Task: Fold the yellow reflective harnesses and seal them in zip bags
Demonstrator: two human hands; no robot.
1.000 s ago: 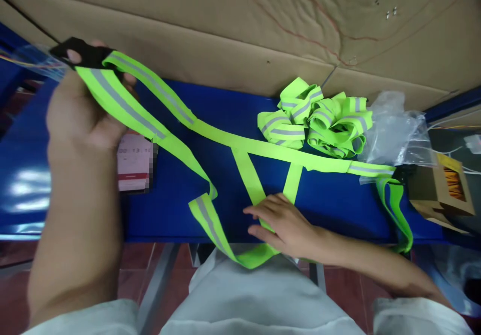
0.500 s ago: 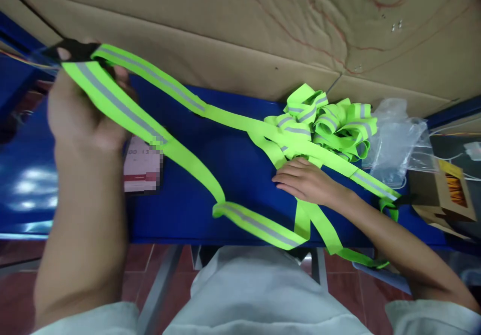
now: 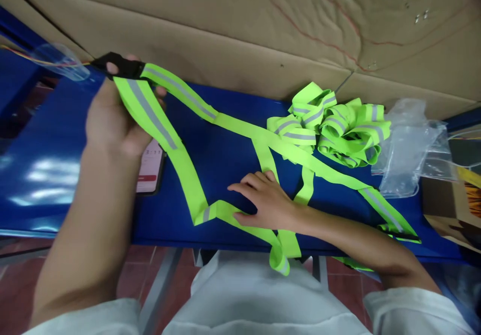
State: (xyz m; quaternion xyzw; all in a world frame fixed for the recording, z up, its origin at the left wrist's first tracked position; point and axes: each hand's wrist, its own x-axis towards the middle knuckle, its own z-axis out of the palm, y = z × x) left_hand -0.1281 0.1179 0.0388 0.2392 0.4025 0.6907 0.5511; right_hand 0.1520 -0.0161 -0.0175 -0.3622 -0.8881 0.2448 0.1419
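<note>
A black buckle (image 3: 126, 67) is gripped in my left hand (image 3: 120, 114), raised at the left over the blue table. Two lengths of lime-green strap (image 3: 240, 126) with grey stripes run from it to the right across the tabletop. My right hand (image 3: 263, 200) lies low over the middle of the straps, palm down, its fingers apart and nothing held in them. The thumb is close to the lower strap. One loop of strap hangs over the table's front edge. Behind, to the right, sits a bunched pile of the same strap (image 3: 345, 129).
Clear plastic bags (image 3: 406, 144) lie right of the pile, beside an open cardboard box (image 3: 443, 210). A phone (image 3: 152, 170) rests on the blue table (image 3: 221, 170) behind my left wrist. Cardboard (image 3: 225, 49) lines the back. A clear plastic cup (image 3: 65, 60) is at the far left.
My left hand has shifted right with the buckle. My right hand has moved left and towards me, its fingers spreading. The straps now lie more spread out, with the lower one farther left.
</note>
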